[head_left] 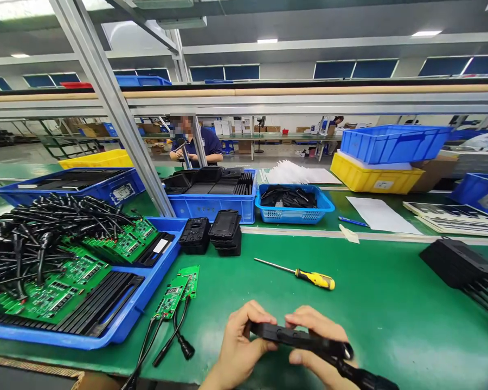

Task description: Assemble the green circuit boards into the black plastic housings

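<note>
Just above the worktop point(231, 281), a black case point(288, 336) is pinched between fingers and thumbs of the left hand point(242, 344) and right hand point(319, 326). Probably light and stiff, it suits an edge grip, sparing its cable point(364, 377). Beyond lies a screwdriver point(315, 279).

The left hand point(242, 338) is bare, with a smooth back, and its wrist point(217, 378), bare as well, is seen down to the lower border of the view. The right hand point(323, 344) is also bare, and its thumb point(303, 358) has a rounded tip and a short nail point(296, 356). Both hands have rather slender fingers point(252, 313) with soft bends at the joints, but finer marks of the skin are too small to tell.
</note>
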Available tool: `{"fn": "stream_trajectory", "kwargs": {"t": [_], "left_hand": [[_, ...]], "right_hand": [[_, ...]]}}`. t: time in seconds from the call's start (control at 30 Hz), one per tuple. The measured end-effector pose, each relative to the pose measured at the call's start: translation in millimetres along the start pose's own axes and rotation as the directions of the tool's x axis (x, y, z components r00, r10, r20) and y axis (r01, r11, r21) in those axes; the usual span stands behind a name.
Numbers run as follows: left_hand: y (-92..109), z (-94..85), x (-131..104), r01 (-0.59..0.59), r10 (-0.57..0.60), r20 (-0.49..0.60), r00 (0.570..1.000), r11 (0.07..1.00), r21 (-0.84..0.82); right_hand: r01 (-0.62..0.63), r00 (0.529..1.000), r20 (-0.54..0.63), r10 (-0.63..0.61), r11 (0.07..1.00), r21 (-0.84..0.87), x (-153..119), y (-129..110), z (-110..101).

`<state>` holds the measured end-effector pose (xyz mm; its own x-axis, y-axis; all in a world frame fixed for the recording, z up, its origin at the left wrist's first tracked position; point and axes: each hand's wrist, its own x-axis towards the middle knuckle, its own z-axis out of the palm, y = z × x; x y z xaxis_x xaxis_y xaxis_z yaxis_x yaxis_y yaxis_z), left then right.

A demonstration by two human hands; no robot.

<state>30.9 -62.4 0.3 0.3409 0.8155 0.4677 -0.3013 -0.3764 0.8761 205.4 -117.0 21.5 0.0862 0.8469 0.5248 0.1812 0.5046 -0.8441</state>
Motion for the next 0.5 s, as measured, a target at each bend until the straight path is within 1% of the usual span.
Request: {"fn": "stream_trajectory", "kwargs": {"t": [0.07,0.13,0.2,0.23,0.27,0.3,0.33,0.37,0.4,0.43,0.5], "left_hand": [[-1.4,6.9,-1.0,0.032,-0.035,-0.033,0.999,0.995,-0.092],[-2.3,11.9,-1.0,0.024,-0.032,-0.053,0.998,0.991,-0.132],[-2.2,12.8,0.6,-0.021,0.015,-0.061,0.998,0.994,-0.103],[-1.4,11.6,2.2,-0.064,0.06,-0.057,0.997,0.996,-0.063],[0.1,9.5,4.3,-0.121,0.121,-0.042,0.992,0.993,-0.009],[2.3,6.8,6.9,-0.192,0.193,-0.009,0.981,0.98,0.056],[5.1,4.0,9.7,-0.267,0.263,0.048,0.963,0.955,0.127],[8.4,1.5,12.6,-0.349,0.329,0.128,0.936,0.916,0.199],[12.1,-0.3,15.4,-0.424,0.372,0.223,0.901,0.864,0.271],[15.6,-1.2,17.9,-0.49,0.39,0.321,0.863,0.801,0.343],[21.4,0.8,21.5,-0.595,0.376,0.481,0.792,0.649,0.473]], "right_hand": [[0.003,0.998,-0.057,-0.001,0.999,0.039,-6.8,6.8,3.6],[0.026,0.994,-0.105,-0.022,0.999,0.038,-10.8,9.4,6.4],[0.026,0.992,-0.126,-0.025,1.0,0.012,-9.5,6.4,5.3],[0.019,0.994,-0.104,-0.018,1.0,0.01,-6.9,3.4,2.4],[0.016,0.999,-0.05,-0.015,1.0,0.017,-3.1,-0.1,-2.5],[0.001,0.999,0.032,-0.002,1.0,0.02,1.3,-3.6,-9.4],[-0.028,0.99,0.138,0.027,1.0,0.008,5.9,-6.9,-17.9],[-0.061,0.967,0.248,0.065,0.998,-0.025,10.4,-9.8,-27.6],[-0.095,0.932,0.343,0.119,0.992,-0.085,14.2,-12.2,-37.7],[-0.119,0.895,0.409,0.178,0.979,-0.167,17.1,-14.2,-47.2],[-0.126,0.834,0.473,0.283,0.933,-0.336,18.9,-17.6,-60.7]]}}
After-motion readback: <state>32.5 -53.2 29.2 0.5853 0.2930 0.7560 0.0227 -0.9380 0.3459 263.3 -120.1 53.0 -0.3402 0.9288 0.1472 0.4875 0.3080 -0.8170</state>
